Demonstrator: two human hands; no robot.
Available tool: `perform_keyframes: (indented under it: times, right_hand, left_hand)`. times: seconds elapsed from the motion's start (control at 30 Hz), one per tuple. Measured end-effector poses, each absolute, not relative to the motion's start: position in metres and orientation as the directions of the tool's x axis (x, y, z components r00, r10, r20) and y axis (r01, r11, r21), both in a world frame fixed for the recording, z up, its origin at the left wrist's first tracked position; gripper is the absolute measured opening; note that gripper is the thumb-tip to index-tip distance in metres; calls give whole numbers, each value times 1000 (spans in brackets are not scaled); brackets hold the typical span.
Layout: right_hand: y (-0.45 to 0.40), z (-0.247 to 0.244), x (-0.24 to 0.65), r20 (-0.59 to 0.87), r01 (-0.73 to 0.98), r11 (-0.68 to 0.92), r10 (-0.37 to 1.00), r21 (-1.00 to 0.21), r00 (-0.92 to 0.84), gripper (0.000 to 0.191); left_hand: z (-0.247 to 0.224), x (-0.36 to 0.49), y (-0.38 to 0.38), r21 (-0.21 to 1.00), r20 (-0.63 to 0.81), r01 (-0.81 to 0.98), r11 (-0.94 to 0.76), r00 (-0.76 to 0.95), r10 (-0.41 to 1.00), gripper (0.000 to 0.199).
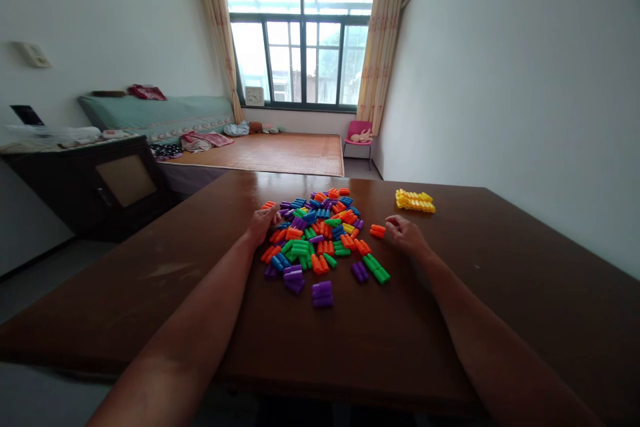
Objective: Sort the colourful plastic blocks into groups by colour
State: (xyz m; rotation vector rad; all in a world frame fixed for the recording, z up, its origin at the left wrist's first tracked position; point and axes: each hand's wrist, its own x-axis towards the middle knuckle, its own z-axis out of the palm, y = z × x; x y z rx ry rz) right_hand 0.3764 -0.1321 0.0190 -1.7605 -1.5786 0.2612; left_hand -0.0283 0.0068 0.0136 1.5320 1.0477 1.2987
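The left hand (261,223) is at the left edge of a loose heap of small plastic pieces (325,230), near the middle of the frame on a dark brown, glossy wooden worktop (480,267). Its fingers are curled close to an orange ribbed plastic piece (269,205); whether that grip is clamped on it, I cannot tell. The right hand (407,237), right of centre, has its fingers bent inward just beside a separate orange plastic piece (378,231). I cannot tell whether its fingertips meet or pinch anything.

For good handling, a light fingertip pinch across a piece's long sides should suit these short, rounded shapes better than a full-hand grasp. The heap is tangled in blue, green, purple and orange, so pieces at its rim probably come away more cleanly than those in the middle. The polished surface may let them skid, so a straight lift looks safer than a drag. The purple plastic block (323,294) at lower centre lies apart, with space to close around it. The yellow plastic stack (415,201), beyond the right hand, looks easy to knock askew; a raised wrist would help clear it.
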Motion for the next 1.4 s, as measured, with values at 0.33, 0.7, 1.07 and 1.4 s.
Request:
perform_keyframes:
  times: [0.33,0.7,1.07,1.4]
  right_hand:
    - [-132,4,346,237,510,228,970,-829,-49,35]
    - [-133,5,331,330,582,212,938,-785,103,33]
    - [-53,34,271,353,798,250,934,-548,-51,28]
    - [19,37,304,418,791,89,881,-606,222,28]
  left_hand:
    - [16,-27,2,946,289,101,-307,165,943,36]
    - [19,-23,-1,971,198,103,-215,151,969,39]
    - [18,-23,0,978,181,79,-195,155,971,44]
    - [17,-21,-1,977,182,71,-201,208,961,57]
